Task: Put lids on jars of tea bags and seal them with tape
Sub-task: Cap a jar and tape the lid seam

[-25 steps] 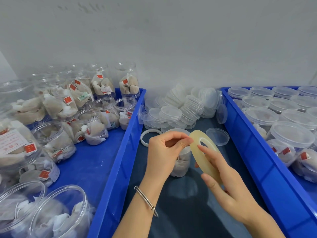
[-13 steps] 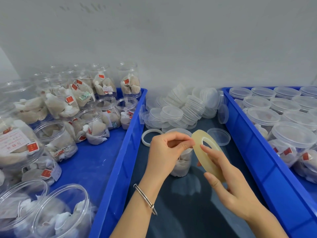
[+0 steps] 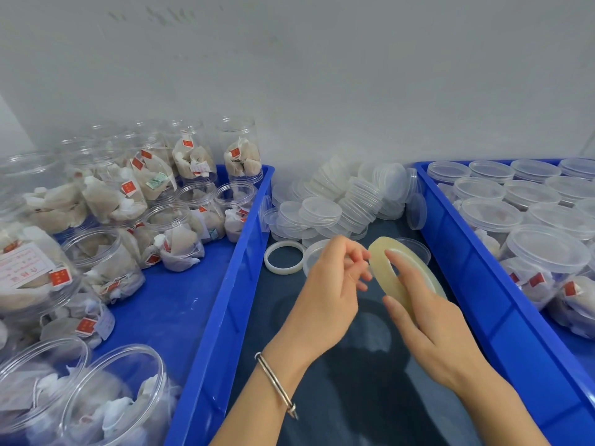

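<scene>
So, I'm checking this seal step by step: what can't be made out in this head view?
- Tape end: whether the left hand pinches a free end off the tape roll is unclear; the tape is clear and the fingertips are blurred.
- Jar being sealed: mostly hidden behind the left hand.
- Right hand: its thumb is hidden behind the roll.
- Red tags: print too small.
- Left tray jars: cut by the frame edge.
</scene>
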The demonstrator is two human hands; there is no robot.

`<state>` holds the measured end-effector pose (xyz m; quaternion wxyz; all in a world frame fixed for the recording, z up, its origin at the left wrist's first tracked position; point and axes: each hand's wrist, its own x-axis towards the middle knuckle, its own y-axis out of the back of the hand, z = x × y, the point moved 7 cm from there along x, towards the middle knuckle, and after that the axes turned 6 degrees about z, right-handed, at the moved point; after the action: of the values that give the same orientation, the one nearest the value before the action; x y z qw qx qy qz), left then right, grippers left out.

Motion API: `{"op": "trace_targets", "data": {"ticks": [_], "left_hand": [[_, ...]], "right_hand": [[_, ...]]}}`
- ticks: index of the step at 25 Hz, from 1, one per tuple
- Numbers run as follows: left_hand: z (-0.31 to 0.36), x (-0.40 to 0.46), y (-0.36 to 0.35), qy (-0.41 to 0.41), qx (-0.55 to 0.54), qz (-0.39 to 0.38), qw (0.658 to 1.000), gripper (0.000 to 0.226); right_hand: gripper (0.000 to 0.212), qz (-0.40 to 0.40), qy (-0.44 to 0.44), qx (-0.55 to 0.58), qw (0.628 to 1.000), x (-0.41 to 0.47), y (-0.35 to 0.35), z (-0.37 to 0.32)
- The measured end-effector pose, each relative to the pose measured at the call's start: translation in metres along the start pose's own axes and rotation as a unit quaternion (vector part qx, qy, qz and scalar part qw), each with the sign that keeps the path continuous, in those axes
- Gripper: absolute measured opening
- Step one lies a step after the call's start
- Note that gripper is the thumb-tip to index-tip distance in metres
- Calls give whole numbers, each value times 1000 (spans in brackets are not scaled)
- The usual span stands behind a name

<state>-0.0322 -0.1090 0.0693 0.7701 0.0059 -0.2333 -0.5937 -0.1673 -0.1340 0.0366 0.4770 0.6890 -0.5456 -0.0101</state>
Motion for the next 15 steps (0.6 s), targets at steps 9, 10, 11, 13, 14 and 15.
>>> {"op": "trace_targets", "data": {"ticks": [9, 10, 11, 13, 14, 15], "left_hand": [[2, 8, 10, -16, 28, 47, 998, 9], [7, 8, 14, -37, 64, 86, 994, 10], [15, 8, 18, -69, 84, 126, 986, 11], [34, 3, 28, -160, 103, 193, 963, 13], [38, -1, 34, -189, 100, 218, 952, 14], [36, -5, 43, -196, 88, 240, 947, 14]], "right_hand": [[52, -29, -30, -21, 999, -3, -2, 3], [52, -25, -30, -16, 999, -3, -2, -1], [51, -12, -31, -5, 999, -3, -2, -6], [53, 32, -40, 13, 999, 4, 4, -9], [59, 51, -46, 0, 998, 9, 9, -8], [65, 59, -47, -27, 997, 15, 15, -6]]}}
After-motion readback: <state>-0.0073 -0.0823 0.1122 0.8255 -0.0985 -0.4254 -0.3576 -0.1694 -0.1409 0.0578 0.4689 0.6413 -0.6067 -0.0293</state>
